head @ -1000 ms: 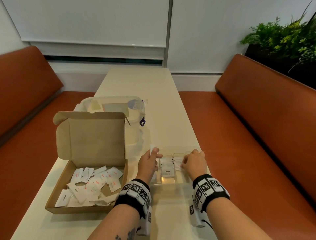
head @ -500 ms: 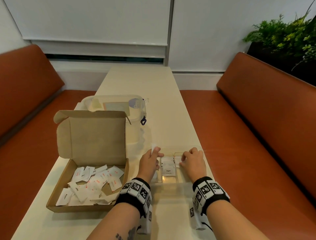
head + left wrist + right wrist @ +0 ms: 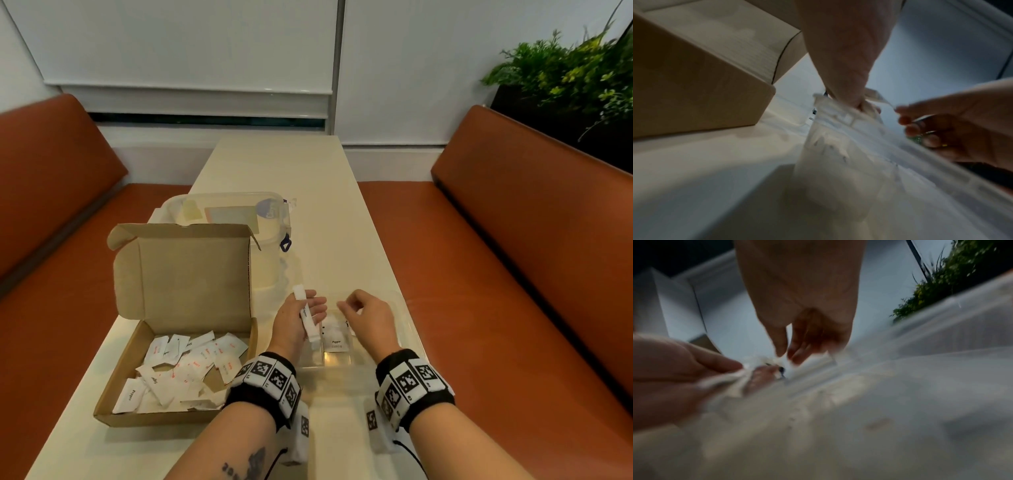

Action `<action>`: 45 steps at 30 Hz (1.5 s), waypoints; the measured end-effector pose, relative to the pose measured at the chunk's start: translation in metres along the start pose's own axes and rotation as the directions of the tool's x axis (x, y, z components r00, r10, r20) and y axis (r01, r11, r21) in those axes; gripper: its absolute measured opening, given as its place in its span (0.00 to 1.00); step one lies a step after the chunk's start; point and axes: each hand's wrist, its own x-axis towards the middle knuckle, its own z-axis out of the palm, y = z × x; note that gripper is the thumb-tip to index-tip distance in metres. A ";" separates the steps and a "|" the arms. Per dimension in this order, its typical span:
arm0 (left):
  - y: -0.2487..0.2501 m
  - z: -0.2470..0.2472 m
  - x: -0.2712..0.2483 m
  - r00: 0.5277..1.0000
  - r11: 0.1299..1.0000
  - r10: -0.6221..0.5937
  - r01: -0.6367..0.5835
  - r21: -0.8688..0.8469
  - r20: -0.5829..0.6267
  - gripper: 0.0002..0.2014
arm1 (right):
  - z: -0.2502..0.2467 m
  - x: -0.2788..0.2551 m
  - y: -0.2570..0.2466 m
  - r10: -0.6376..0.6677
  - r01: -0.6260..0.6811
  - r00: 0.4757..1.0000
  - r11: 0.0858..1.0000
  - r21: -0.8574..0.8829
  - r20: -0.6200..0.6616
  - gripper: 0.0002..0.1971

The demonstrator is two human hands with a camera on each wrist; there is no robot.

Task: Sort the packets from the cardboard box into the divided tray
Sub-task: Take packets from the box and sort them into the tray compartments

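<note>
An open cardboard box [image 3: 191, 270] at the left front of the table holds several white packets [image 3: 191, 366]. To its right stands the clear divided tray [image 3: 337, 359], with a "Pepper" packet [image 3: 336, 342] lying in a middle compartment. My left hand [image 3: 308, 308] hovers over the tray's left end and pinches a thin stack of white packets [image 3: 306, 317] edge-up between thumb and fingers. My right hand [image 3: 352, 306] hangs over the tray's far side, fingers loosely curled, nothing seen in it. The wrist views are blurred: left hand [image 3: 851, 97], right hand [image 3: 789, 350].
A clear lidded plastic container [image 3: 233, 212] stands behind the box. Orange benches [image 3: 513, 274] run along both sides of the narrow cream table [image 3: 274, 164]. A green plant [image 3: 565, 68] is at the back right.
Both hands have lifted from the tray. The left hand has turned so its packet stack shows; the right hand has risen and its fingers have loosened.
</note>
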 end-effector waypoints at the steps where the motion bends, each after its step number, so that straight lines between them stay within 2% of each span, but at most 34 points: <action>1: 0.003 0.001 -0.001 1.000 0.999 0.007 -0.006 -0.046 0.008 0.11 | 0.002 -0.002 -0.009 0.023 -0.032 0.996 0.993 0.111 0.081 0.10; 4: 0.010 0.004 -0.006 0.999 0.995 0.033 -0.029 -0.092 0.042 0.09 | 0.010 -0.010 -0.030 0.042 -0.113 0.963 0.960 0.258 0.266 0.10; 7: 0.015 0.001 -0.007 0.996 0.997 0.074 -0.075 0.015 0.051 0.08 | 0.013 -0.011 -0.038 0.073 -0.161 0.956 0.940 0.301 0.284 0.09; 12: 0.016 -0.009 -0.007 0.999 0.999 0.042 -0.042 0.018 0.002 0.09 | 0.005 -0.008 -0.039 0.081 -0.166 0.971 0.905 0.392 0.225 0.03; 17: 0.015 -0.013 -0.004 0.983 0.981 0.126 -0.103 0.166 -0.134 0.11 | -0.014 0.005 -0.042 0.059 -0.041 0.997 0.944 0.326 -0.045 0.06; 19: 0.015 -0.016 -0.003 0.976 0.957 0.154 -0.108 0.271 -0.153 0.11 | -0.022 0.009 -0.047 0.021 -0.002 0.998 0.944 0.330 -0.053 0.05; 21: 0.016 -0.016 -0.003 0.984 0.952 0.124 -0.080 0.297 -0.131 0.10 | -0.026 0.010 -0.052 -0.001 0.018 0.999 0.941 0.338 -0.051 0.05; 25: 0.014 -0.013 -0.011 0.996 0.941 0.074 -0.053 0.333 -0.052 0.10 | -0.026 0.007 -0.056 -0.012 0.023 0.999 0.928 0.373 -0.032 0.03; 27: 0.014 -0.013 -0.014 0.995 0.943 0.099 -0.085 0.323 -0.026 0.09 | -0.027 0.005 -0.054 0.007 -0.011 1.000 0.913 0.408 0.010 0.03; 30: 0.017 -0.015 -0.015 0.987 0.933 0.153 -0.128 0.337 -0.050 0.08 | -0.026 0.001 -0.049 0.002 -0.042 0.993 0.941 0.334 0.119 0.02; 34: 0.018 -0.019 -0.015 0.993 0.929 0.108 -0.080 0.361 -0.056 0.09 | -0.021 -0.001 -0.047 -0.015 -0.048 0.967 0.969 0.241 0.253 0.06; 38: 0.016 -0.023 -0.012 0.991 0.920 0.117 -0.083 0.383 -0.066 0.04 | -0.014 -0.006 -0.044 0.032 -0.109 0.963 0.954 0.278 0.268 0.05; 42: 0.012 -0.028 -0.007 0.989 0.911 0.109 -0.060 0.408 -0.099 0.08 | -0.007 -0.009 -0.042 0.100 -0.184 0.953 0.942 0.280 0.288 0.03; 45: 0.012 -0.032 -0.004 0.983 0.923 0.127 -0.067 0.378 -0.136 0.08 | 0.000 -0.009 -0.042 0.160 -0.228 0.958 0.927 0.297 0.236 0.01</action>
